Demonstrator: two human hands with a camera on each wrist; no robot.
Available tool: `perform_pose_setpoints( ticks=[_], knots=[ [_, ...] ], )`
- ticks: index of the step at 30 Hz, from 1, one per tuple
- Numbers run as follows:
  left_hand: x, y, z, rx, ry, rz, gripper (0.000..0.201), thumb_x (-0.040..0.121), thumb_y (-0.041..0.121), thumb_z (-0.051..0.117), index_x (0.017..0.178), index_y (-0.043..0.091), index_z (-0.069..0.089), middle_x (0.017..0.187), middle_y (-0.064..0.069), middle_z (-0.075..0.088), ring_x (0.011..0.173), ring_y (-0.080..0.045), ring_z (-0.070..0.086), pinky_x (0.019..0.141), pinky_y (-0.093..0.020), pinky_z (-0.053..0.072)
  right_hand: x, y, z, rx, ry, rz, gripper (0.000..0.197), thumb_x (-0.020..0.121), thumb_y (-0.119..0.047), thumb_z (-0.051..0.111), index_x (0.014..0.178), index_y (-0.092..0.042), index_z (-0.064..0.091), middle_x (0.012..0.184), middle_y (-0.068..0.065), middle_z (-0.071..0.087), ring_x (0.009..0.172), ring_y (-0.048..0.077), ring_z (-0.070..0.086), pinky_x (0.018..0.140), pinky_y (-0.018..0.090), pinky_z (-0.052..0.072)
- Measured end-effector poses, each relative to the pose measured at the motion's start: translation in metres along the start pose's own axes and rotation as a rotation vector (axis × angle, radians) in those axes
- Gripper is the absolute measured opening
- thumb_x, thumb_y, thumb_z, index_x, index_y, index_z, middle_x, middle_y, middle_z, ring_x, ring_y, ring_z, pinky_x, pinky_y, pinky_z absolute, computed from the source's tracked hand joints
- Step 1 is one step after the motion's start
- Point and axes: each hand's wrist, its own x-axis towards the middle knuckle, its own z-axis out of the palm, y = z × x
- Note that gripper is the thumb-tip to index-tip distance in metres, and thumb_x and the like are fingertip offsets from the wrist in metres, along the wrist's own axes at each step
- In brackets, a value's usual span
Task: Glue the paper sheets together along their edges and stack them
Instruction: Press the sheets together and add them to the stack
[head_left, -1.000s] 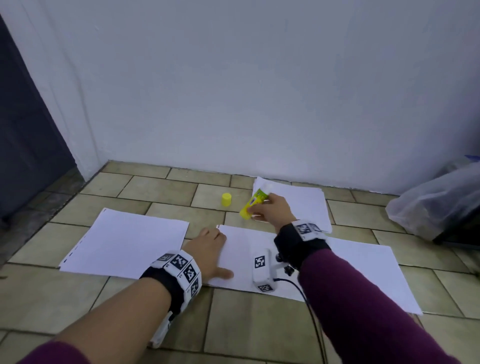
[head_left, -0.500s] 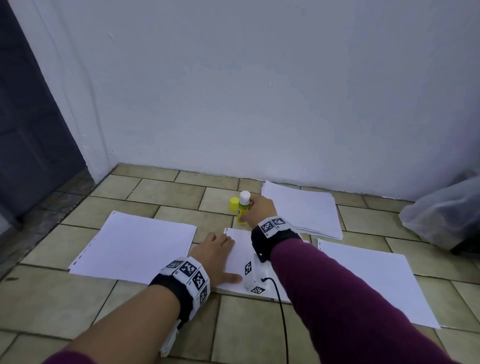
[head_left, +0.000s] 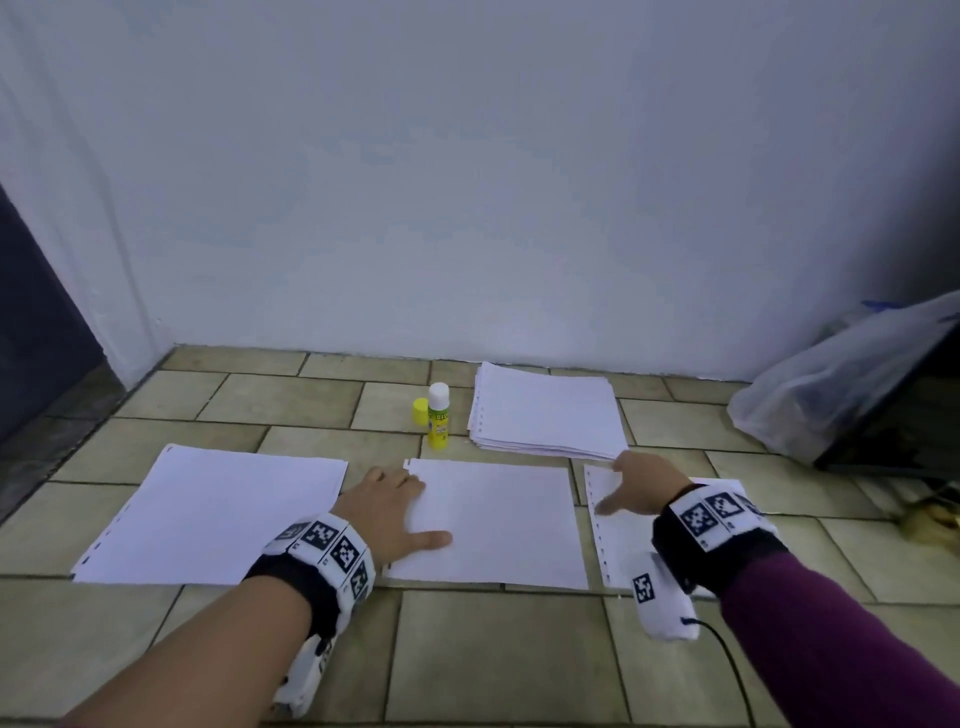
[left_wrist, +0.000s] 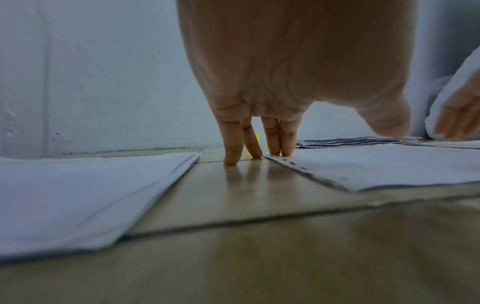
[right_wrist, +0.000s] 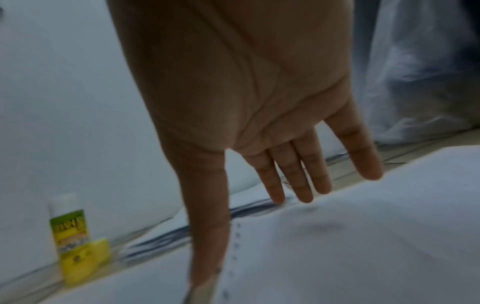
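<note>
My left hand (head_left: 387, 506) lies flat with fingers straight, pressing the left edge of the middle sheet (head_left: 493, 525), its outer fingertips on the tile. My right hand (head_left: 641, 488) is spread wide and holds nothing, hovering over the punched edge of the right sheet (head_left: 621, 535). Beyond them the glue stick (head_left: 438, 415) stands upright and uncapped, its yellow cap (head_left: 420, 412) just beside it, next to the spare paper stack (head_left: 545, 410). A left sheet (head_left: 213, 512) lies apart. I judge the job early: I can't see any glued joint, so bonding and stacking remain
</note>
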Motion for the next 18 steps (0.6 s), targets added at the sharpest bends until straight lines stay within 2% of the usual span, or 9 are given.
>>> perform_pose_setpoints(
  ticks=[3, 6, 9, 12, 14, 16, 18],
  knots=[
    [-0.001, 0.002, -0.003, -0.002, 0.0, -0.002, 0.075, 0.09, 0.06, 0.047, 0.15, 0.021, 0.023, 0.154, 0.006, 0.023, 0.141, -0.018, 0.017, 0.112, -0.033, 0.025, -0.012, 0.022, 0.021, 0.04, -0.055, 0.04, 0.092, 0.069, -0.047, 0.08, 0.137, -0.006, 0.034, 0.137, 0.007, 0.046, 0.124, 0.022, 0.046, 0.098, 0.028, 0.04],
    [0.0, 0.002, -0.005, -0.011, -0.004, 0.004, 0.072, 0.091, 0.055, 0.05, 0.149, 0.023, 0.024, 0.153, 0.006, 0.024, 0.141, -0.019, 0.018, 0.11, -0.033, 0.027, -0.018, 0.027, 0.031, 0.096, 0.011, 0.033, 0.096, 0.063, -0.041, 0.086, 0.136, -0.008, 0.032, 0.134, 0.004, 0.046, 0.123, 0.02, 0.046, 0.098, 0.03, 0.041],
    [0.001, -0.001, -0.005, -0.007, -0.021, 0.01, 0.073, 0.089, 0.052, 0.055, 0.149, 0.024, 0.023, 0.153, 0.006, 0.025, 0.139, -0.019, 0.02, 0.109, -0.032, 0.029, -0.021, 0.028, 0.031, 0.143, 0.047, 0.021, 0.068, 0.072, -0.033, 0.082, 0.123, -0.013, 0.042, 0.122, 0.004, 0.054, 0.106, 0.017, 0.052, 0.083, 0.024, 0.041],
    [0.001, -0.005, -0.004, 0.011, -0.04, 0.043, 0.077, 0.089, 0.049, 0.057, 0.15, 0.022, 0.018, 0.154, 0.005, 0.021, 0.14, -0.02, 0.018, 0.109, -0.03, 0.028, -0.02, 0.032, 0.032, 0.13, 0.099, 0.021, 0.042, 0.085, -0.028, 0.068, 0.121, -0.015, 0.05, 0.119, 0.004, 0.059, 0.097, 0.017, 0.055, 0.079, 0.022, 0.04],
    [0.001, -0.006, -0.004, 0.005, -0.059, 0.052, 0.079, 0.09, 0.045, 0.057, 0.152, 0.021, 0.014, 0.156, 0.005, 0.018, 0.141, -0.02, 0.015, 0.11, -0.029, 0.026, -0.019, 0.037, 0.032, 0.168, 0.181, 0.021, 0.027, 0.089, -0.019, 0.059, 0.115, -0.014, 0.056, 0.109, 0.006, 0.064, 0.09, 0.018, 0.054, 0.075, 0.023, 0.039],
    [0.0, -0.008, -0.004, -0.007, -0.065, 0.056, 0.078, 0.091, 0.042, 0.058, 0.152, 0.02, 0.014, 0.157, 0.005, 0.017, 0.142, -0.02, 0.014, 0.11, -0.029, 0.026, -0.02, 0.041, 0.028, 0.207, 0.277, 0.027, 0.023, 0.089, -0.013, 0.053, 0.11, -0.011, 0.059, 0.092, 0.003, 0.063, 0.081, 0.019, 0.053, 0.07, 0.024, 0.039],
    [0.0, -0.008, -0.003, -0.018, -0.058, 0.057, 0.076, 0.09, 0.041, 0.06, 0.149, 0.019, 0.018, 0.155, 0.004, 0.021, 0.141, -0.02, 0.016, 0.111, -0.031, 0.028, -0.025, 0.044, 0.021, 0.215, 0.363, 0.034, 0.022, 0.089, -0.011, 0.052, 0.109, -0.011, 0.061, 0.085, 0.004, 0.061, 0.076, 0.019, 0.052, 0.065, 0.024, 0.038]
  ],
)
